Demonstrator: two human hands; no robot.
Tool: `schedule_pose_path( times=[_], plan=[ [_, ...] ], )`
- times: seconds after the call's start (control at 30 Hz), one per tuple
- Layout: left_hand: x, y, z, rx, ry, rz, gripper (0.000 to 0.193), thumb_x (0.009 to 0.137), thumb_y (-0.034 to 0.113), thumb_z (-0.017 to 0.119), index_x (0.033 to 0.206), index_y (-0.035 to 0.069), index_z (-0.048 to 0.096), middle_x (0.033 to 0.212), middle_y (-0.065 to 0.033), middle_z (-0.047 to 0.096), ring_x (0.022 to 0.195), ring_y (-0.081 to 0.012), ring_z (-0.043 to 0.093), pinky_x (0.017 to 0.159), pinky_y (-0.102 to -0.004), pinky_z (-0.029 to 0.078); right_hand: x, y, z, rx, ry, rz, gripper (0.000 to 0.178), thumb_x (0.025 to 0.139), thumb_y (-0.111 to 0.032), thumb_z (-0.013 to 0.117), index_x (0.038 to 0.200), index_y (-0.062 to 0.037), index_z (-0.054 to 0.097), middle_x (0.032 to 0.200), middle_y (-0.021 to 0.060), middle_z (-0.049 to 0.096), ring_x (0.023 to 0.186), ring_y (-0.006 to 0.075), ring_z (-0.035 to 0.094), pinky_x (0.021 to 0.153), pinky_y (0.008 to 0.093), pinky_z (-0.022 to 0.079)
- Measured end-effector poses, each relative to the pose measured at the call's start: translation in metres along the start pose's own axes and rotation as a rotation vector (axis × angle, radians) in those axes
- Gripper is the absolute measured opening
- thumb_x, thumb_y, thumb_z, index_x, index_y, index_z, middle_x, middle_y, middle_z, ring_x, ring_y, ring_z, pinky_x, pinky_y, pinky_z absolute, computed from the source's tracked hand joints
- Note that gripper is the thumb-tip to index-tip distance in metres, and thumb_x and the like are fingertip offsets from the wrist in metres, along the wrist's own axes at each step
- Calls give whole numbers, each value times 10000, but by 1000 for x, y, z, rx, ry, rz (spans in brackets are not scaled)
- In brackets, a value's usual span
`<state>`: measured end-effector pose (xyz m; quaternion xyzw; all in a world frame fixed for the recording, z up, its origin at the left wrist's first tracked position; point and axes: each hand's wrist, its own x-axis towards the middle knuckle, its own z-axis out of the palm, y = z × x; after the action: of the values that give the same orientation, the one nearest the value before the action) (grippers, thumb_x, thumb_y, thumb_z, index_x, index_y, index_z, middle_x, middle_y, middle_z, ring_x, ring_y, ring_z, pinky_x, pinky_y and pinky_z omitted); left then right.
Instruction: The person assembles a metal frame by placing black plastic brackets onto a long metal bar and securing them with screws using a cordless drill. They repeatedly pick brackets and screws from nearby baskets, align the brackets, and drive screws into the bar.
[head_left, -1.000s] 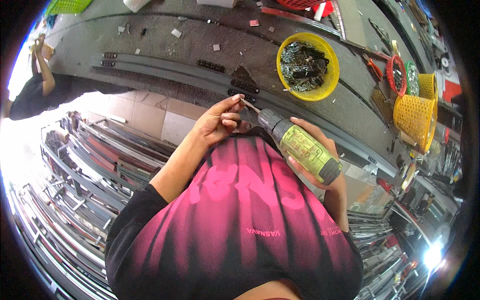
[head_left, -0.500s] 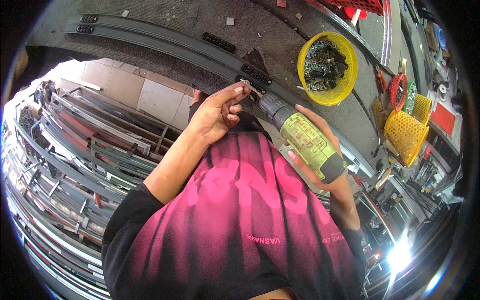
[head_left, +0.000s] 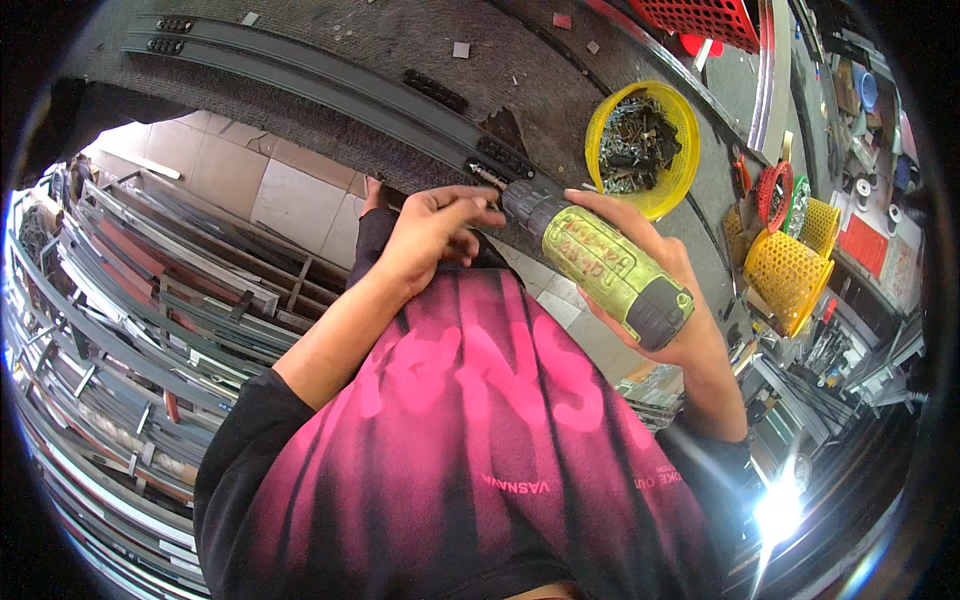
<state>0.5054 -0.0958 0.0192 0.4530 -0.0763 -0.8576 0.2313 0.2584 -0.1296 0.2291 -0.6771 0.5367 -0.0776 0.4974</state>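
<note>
My right hand (head_left: pixel 676 262) grips a yellow-green and black cordless drill (head_left: pixel 598 258), its chuck pointing up and left. A thin bit reaches from the chuck to a small silvery piece, perhaps a screw, beside a black roller block (head_left: pixel 506 158) on a long grey metal profile (head_left: pixel 300 88). Close by the chuck is my left hand (head_left: pixel 436 232), its fingers curled and the index fingertip nearest the bit. Whatever those fingers may hold is hidden. Another black block (head_left: pixel 436 89) lies on the bench past the profile, and more roller blocks (head_left: pixel 168 36) sit at the profile's far-left end.
On the carpeted bench stands a yellow basket (head_left: pixel 690 150) of loose screws and fittings. Yellow perforated baskets (head_left: pixel 788 275) and a small red one (head_left: pixel 773 195) are at the right. Racked metal profiles (head_left: pixel 150 370) fill the left, beside a tiled floor (head_left: pixel 300 200).
The drill's bit has come to the roller block, and my left fingers have drawn back from the bit tip toward the chuck. My right hand keeps its grip on the drill.
</note>
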Motion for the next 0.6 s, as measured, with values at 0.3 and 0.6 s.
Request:
schedule_pose_path(
  times=[0.3, 0.6],
  plan=[
    [6, 18, 25, 538, 221, 168, 455, 1191, 351, 684, 1086, -65, 833, 802, -140, 858, 570, -180, 785, 555, -325, 603, 39, -45, -17, -80, -146, 22, 744, 877, -110, 856, 1587, -23, 648, 1334, 213, 798, 1235, 377, 829, 1028, 384, 606],
    [8, 13, 30, 530, 291, 247, 450, 1147, 300, 772, 1026, -131, 819, 791, -165, 812, 708, -90, 693, 640, -360, 553, 74, -76, -40, -279, -414, 245, 717, 898, -140, 876, 1581, -97, 663, 1252, 234, 826, 1135, 416, 837, 945, 434, 638]
  ],
)
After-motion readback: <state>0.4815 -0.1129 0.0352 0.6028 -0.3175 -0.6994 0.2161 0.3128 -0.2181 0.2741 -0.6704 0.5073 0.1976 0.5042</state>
